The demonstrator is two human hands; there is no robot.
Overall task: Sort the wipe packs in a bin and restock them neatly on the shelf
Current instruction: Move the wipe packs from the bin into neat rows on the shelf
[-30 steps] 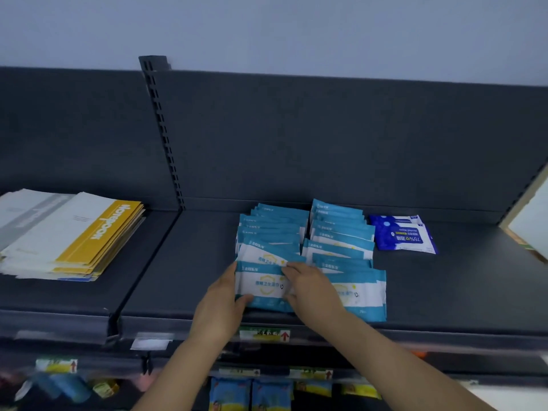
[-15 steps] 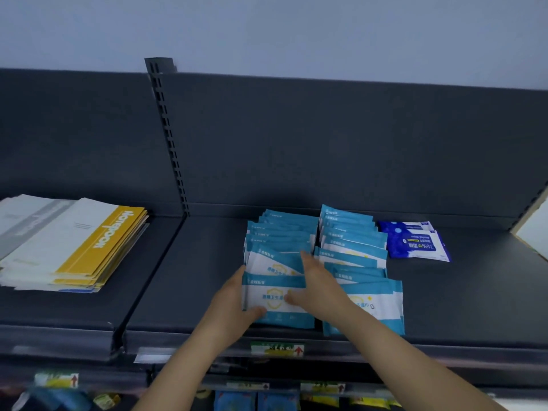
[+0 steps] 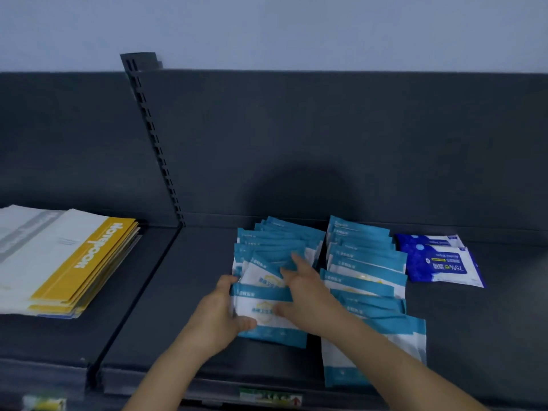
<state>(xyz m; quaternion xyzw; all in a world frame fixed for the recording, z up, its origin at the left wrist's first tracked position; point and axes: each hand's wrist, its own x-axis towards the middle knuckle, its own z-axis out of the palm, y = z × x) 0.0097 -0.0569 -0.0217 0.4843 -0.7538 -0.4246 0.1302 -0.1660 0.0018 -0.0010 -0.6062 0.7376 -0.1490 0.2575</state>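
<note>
Teal-and-white wipe packs [image 3: 360, 287], loads of them, sit on the dark grey shelf [image 3: 142, 336] in two overlapping rows running front to back: a left row [image 3: 278, 241] and a right row [image 3: 367, 256], side by side with a thin gap between. The left hand [image 3: 218, 317] grips the front pack [image 3: 267, 333] of the left row by its left edge, fingers curled over the top corner and thumb on the face. The right hand [image 3: 310, 298] lies spread on that same row, fingers fairly straight, thumb on the front pack and fingertips on the packs behind it, so it's pressing, not grabbing. Its forearm crosses the near end of the right row. Just right of the rows lie a couple of dark blue wipe packs [image 3: 439, 266]. Way over on the left, past the slotted upright [image 3: 154, 149], there's a stack of notebooks [image 3: 68, 262] with yellow and white covers. A price label [image 3: 269, 397] sits on the shelf's front lip.
</note>
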